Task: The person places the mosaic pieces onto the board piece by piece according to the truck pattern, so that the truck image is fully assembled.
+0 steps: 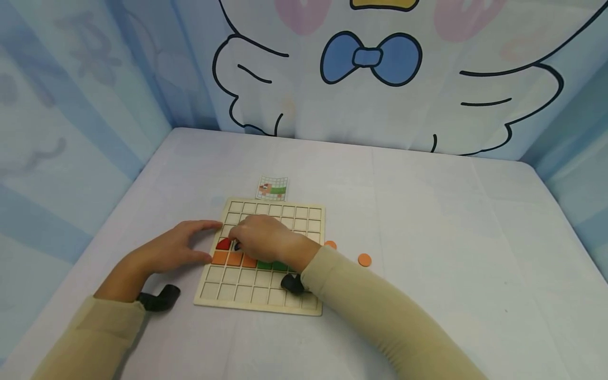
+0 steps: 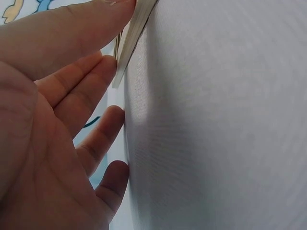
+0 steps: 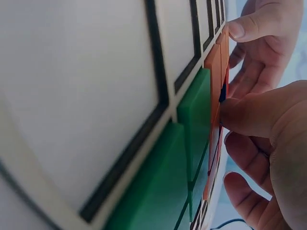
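A pale wooden grid board [image 1: 233, 290] lies on the white table. One of its rows holds orange tiles [image 1: 219, 257] and green tiles [image 1: 265, 265]; a red piece [image 1: 224, 244] sits in the row above. My right hand [image 1: 266, 237] reaches over the board, thumb and forefinger pinching a small tile with a dark blue mark [image 3: 222, 92] beside the red piece. The hand hides most of that tile. At the board's left edge, my left hand [image 1: 178, 245] rests with fingers extended, thumb and fingertips touching the side of the board.
A small picture card [image 1: 272, 188] with a coloured grid lies against the board's far edge. Right of the board are an orange disc [image 1: 364, 259] and a second orange piece [image 1: 331, 244] beside my forearm. Patterned curtains [image 1: 366, 105] enclose the table's back and sides.
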`<action>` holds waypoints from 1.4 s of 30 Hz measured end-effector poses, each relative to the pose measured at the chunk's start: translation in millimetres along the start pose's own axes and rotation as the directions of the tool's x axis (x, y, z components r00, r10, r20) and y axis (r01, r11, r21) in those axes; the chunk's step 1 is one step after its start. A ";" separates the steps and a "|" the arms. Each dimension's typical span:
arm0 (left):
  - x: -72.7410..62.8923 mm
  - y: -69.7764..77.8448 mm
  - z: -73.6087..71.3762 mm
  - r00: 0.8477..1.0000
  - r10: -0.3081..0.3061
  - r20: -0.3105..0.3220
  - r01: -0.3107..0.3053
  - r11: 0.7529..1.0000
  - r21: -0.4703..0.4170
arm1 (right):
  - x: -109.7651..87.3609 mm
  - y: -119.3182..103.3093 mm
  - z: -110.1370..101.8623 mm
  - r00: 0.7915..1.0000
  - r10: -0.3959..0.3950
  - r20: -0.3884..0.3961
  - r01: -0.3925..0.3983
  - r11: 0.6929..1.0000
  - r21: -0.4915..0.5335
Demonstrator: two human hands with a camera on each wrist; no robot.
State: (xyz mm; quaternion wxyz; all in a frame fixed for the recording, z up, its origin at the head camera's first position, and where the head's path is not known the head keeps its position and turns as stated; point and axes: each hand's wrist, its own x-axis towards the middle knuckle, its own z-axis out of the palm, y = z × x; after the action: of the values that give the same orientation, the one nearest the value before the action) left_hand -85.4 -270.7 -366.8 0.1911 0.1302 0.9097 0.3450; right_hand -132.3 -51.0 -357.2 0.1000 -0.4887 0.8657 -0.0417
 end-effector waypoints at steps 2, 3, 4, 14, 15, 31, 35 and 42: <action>-0.1 0.2 0.0 1.000 -0.001 0.000 0.001 1.000 0.002 | 0.0 0.2 0.4 1.000 0.001 -0.007 -0.001 1.000 0.010; 0.0 0.2 0.0 1.000 -0.002 0.000 0.002 1.000 0.001 | -0.2 0.2 0.5 1.000 0.001 -0.010 -0.001 1.000 0.016; 0.1 0.2 -0.1 1.000 -0.002 0.000 0.002 1.000 0.001 | -0.3 0.3 0.7 1.000 0.000 -0.012 0.000 1.000 0.020; 1.0 0.5 -0.1 1.000 0.001 0.001 -0.001 1.000 0.010 | -2.0 1.9 1.7 1.000 -0.004 -0.014 0.004 1.000 0.021; 1.1 0.4 -0.1 1.000 0.002 0.001 -0.002 1.000 0.012 | -2.3 2.0 1.9 1.000 -0.004 -0.012 0.005 1.000 0.021; 2.3 0.5 1.7 1.000 -0.024 -0.006 0.024 1.000 0.019 | -37.0 25.1 -3.4 0.999 0.041 -0.029 -0.034 0.976 0.214; 2.6 1.2 2.1 0.999 -0.038 -0.011 0.038 0.999 0.032 | -56.5 35.2 -5.0 0.998 0.054 -0.034 -0.045 0.972 0.230; 1.9 1.9 2.4 0.999 -0.039 -0.014 0.040 0.999 0.032 | -94.5 48.4 -11.1 0.992 0.060 -0.107 -0.032 0.969 0.245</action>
State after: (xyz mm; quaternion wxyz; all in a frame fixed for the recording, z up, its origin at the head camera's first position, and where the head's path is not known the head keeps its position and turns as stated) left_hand -85.9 -267.2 -367.7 0.1895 0.1129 0.9188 0.3273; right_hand -127.7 54.6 -342.1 0.1106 -0.4494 0.8695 -0.1725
